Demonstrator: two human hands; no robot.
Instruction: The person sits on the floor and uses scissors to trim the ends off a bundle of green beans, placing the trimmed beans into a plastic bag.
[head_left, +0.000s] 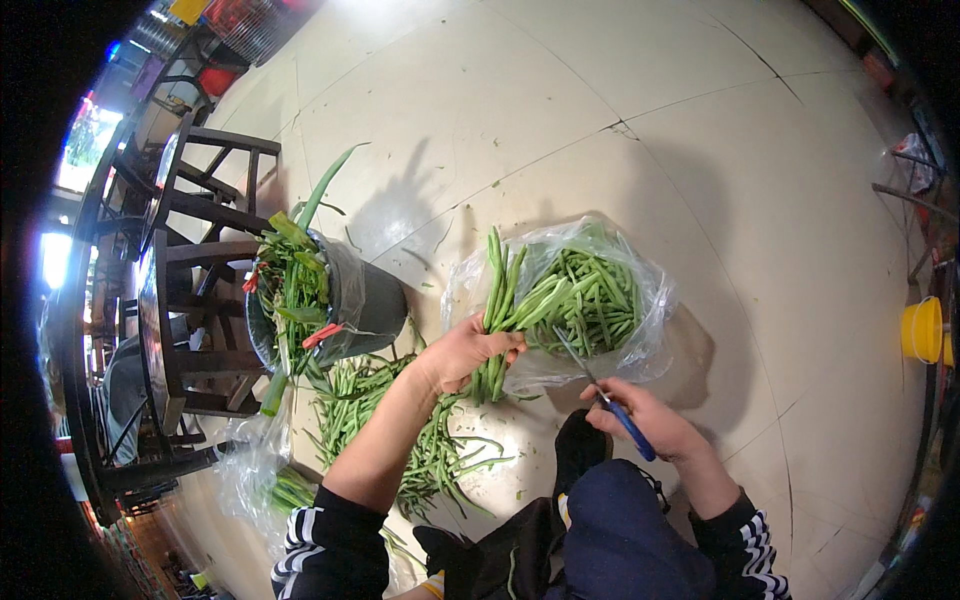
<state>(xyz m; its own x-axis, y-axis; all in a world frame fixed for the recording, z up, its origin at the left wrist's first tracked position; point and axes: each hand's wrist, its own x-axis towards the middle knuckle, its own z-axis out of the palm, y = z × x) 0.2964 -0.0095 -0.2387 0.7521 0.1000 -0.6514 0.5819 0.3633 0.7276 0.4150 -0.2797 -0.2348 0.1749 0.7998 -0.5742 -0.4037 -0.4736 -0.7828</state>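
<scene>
A bunch of long green beans (505,275) is gripped in my left hand (470,352), its ends sticking out above and below my fingers. My right hand (645,415) is closed round the blue handles of a pair of scissors (628,425). The blades point up and left, just right of the bunch and near the bag's front edge. Behind them, a clear plastic bag (655,290) lies opened on the floor, with a heap of green beans (590,300) in it. More loose green beans (430,455) are spread on the floor under and beside my left forearm.
Left of the beans stands a grey bucket (385,305) full of green leafy scraps. Dark wooden stools (215,260) line the left side. Another plastic bag with greens (290,490) lies at lower left. A yellow bucket (920,330) stands far right. My knees and shoes are close in front.
</scene>
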